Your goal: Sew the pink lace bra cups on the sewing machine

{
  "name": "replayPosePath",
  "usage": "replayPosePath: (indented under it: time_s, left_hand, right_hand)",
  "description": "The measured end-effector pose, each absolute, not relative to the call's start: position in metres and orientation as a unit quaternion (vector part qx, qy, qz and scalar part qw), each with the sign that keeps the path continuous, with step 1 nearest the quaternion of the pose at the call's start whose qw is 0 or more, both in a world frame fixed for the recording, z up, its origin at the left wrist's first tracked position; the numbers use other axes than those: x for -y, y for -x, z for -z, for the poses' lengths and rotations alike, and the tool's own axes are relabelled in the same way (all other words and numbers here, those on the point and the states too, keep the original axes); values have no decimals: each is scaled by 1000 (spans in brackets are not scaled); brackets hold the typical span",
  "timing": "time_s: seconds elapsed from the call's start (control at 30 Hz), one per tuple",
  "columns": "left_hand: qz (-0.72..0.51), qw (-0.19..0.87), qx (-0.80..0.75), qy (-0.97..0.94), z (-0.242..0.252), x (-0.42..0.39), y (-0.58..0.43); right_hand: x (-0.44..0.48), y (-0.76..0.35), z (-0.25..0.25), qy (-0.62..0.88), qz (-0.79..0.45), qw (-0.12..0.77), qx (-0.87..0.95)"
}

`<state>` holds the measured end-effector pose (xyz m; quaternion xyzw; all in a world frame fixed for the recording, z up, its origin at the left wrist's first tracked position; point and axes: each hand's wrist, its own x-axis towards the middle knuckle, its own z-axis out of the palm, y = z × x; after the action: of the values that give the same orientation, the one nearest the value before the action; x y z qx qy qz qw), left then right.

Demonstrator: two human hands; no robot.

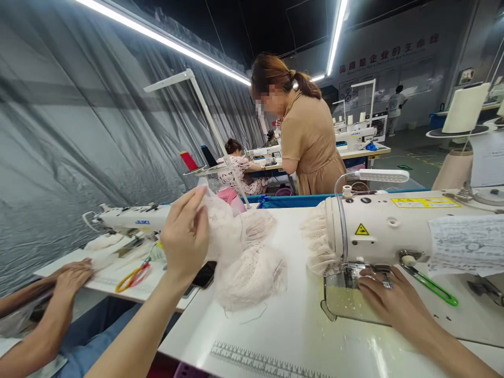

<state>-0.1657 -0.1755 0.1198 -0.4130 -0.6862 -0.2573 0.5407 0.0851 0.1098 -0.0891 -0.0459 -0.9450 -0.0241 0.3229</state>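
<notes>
My left hand is raised at the left of my table, its fingers pinched on sheer whitish lace fabric. The fabric hangs down from it beside a gathered bundle of the same lace with loose threads, lying on the white tabletop. My right hand lies palm down at the needle area of a white sewing machine, fingers stretched out by the presser foot. No cloth shows under these fingers. A ruffled cream band wraps the machine head's end. Green thread snips lie to the right of this hand.
A ruler strip runs along the table's front edge. At left, a co-worker's hands work at another machine, near orange-handled scissors and a phone. A person in a brown dress stands beyond. Thread cones stand at right.
</notes>
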Motion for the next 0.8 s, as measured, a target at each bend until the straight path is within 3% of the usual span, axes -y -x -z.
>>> replayPosePath:
  time_s: [0.1, 0.27, 0.4, 0.5, 0.63, 0.8]
  left_hand:
    - [267, 451, 706, 477, -121, 174, 143]
    - [327, 151, 696, 621, -113, 165, 94]
    - [452, -128, 624, 625, -77, 128, 62]
    - [467, -305, 571, 603, -26, 88, 51]
    - [494, -344, 560, 569, 34, 47, 51]
    - [522, -279, 601, 537, 51, 38, 57]
  right_hand:
    - [-111, -85, 90, 40, 47, 330, 942]
    - [-113, -86, 91, 50, 19, 314, 948]
    - [-109, -87, 85, 76, -161, 264, 948]
    - [-103, -88, 74, 91, -355, 199, 909]
    - [-99, -90, 62, 110, -524, 151, 831]
    - [-99, -87, 71, 114, -517, 166, 832]
